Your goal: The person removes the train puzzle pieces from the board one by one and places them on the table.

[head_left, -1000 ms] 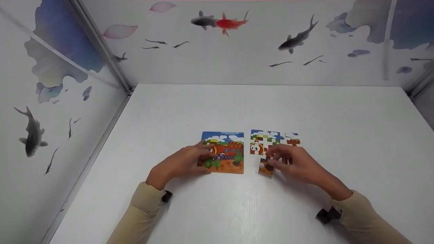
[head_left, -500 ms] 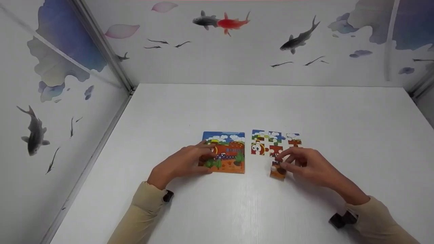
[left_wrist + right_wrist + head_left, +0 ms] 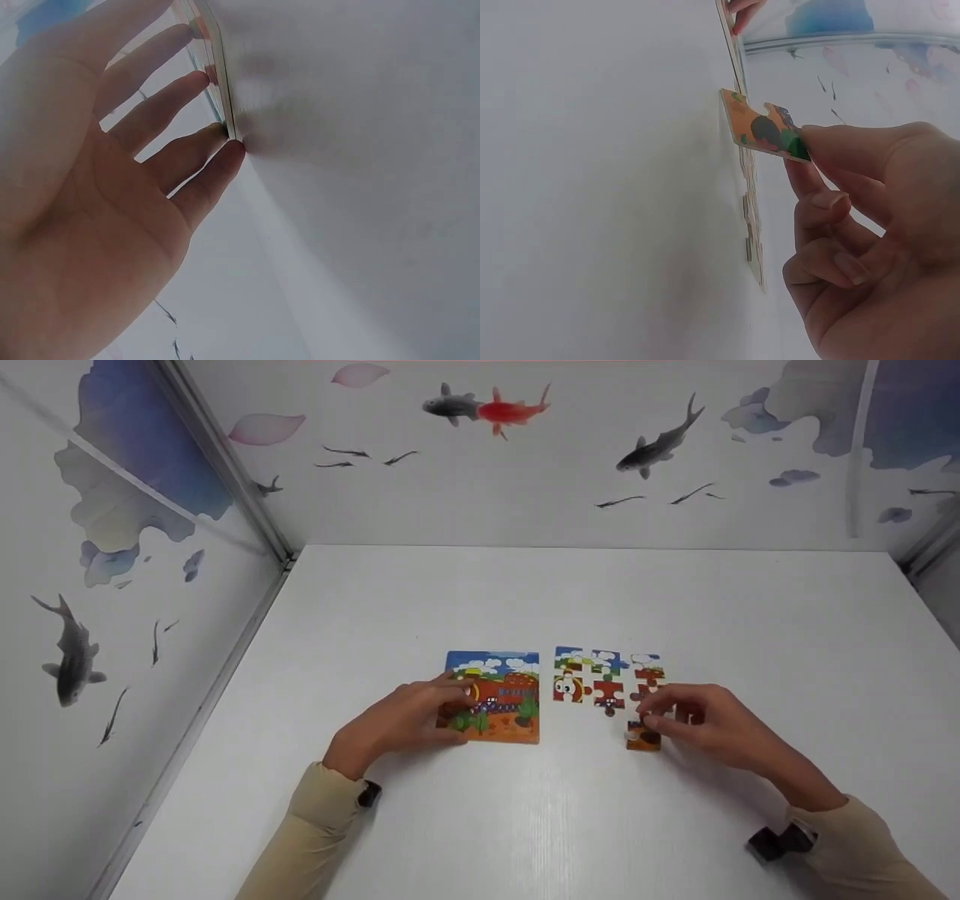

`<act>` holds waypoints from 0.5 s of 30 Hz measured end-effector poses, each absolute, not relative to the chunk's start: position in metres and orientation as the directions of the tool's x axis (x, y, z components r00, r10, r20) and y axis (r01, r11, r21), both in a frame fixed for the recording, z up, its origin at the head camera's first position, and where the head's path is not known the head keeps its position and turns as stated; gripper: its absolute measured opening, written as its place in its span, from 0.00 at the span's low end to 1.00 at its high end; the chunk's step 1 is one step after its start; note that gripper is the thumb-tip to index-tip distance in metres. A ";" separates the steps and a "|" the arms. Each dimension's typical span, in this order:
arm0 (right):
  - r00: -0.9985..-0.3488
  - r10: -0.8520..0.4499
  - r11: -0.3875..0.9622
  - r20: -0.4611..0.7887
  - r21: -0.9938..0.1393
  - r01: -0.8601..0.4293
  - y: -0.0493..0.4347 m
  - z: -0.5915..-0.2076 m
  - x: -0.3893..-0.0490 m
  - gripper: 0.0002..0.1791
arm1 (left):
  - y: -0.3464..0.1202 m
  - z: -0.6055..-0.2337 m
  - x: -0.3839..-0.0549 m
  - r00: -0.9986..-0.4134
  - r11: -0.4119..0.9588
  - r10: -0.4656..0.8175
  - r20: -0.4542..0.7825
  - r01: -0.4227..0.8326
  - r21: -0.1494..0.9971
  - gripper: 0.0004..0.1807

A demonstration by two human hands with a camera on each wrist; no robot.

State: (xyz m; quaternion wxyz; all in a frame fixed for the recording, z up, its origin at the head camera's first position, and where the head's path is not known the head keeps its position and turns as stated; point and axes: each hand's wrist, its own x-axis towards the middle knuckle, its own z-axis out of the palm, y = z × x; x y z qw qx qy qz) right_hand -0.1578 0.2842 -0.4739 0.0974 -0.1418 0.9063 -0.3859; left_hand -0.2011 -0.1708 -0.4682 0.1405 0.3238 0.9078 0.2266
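In the head view my left hand (image 3: pixel 409 720) lies over the left side of a square picture board (image 3: pixel 506 731) printed with a red train. Its extended fingers touch the board's edge in the left wrist view. My right hand (image 3: pixel 701 727) pinches a jigsaw puzzle piece (image 3: pixel 643 737) by one corner between thumb and index finger. That piece (image 3: pixel 761 129), orange with a green and dark patch, is tilted up in the right wrist view. Above it in the head view lie separate pieces in rows: an eye piece (image 3: pixel 568 688), a red piece (image 3: pixel 608 692) and several more. My right fingers partly cover one.
The white tabletop (image 3: pixel 480 825) surrounds the board and pieces. A white back wall (image 3: pixel 480 502) with painted fish rises behind it, and a left side panel (image 3: pixel 195 645) borders the table. Each wrist wears a dark device, as on the right wrist (image 3: pixel 780 841).
My right hand has moved to the right with the puzzle piece, from below the eye piece to below the rightmost column. The left hand stays on the board.
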 end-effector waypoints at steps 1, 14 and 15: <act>-0.941 -0.330 0.666 -0.071 -0.725 -0.178 0.286 -0.474 -0.158 0.05 | -0.170 -0.468 -0.201 -0.751 0.690 0.652 -0.106 0.529 0.494 0.28; -0.950 -0.295 0.739 -0.099 -0.654 -0.162 0.309 -0.470 -0.161 0.06 | -0.169 -0.467 -0.201 -0.761 0.705 0.638 -0.118 0.516 0.487 0.29; -0.951 -0.292 0.743 -0.099 -0.650 -0.160 0.309 -0.470 -0.161 0.07 | -0.169 -0.467 -0.201 -0.760 0.703 0.639 -0.116 0.517 0.488 0.29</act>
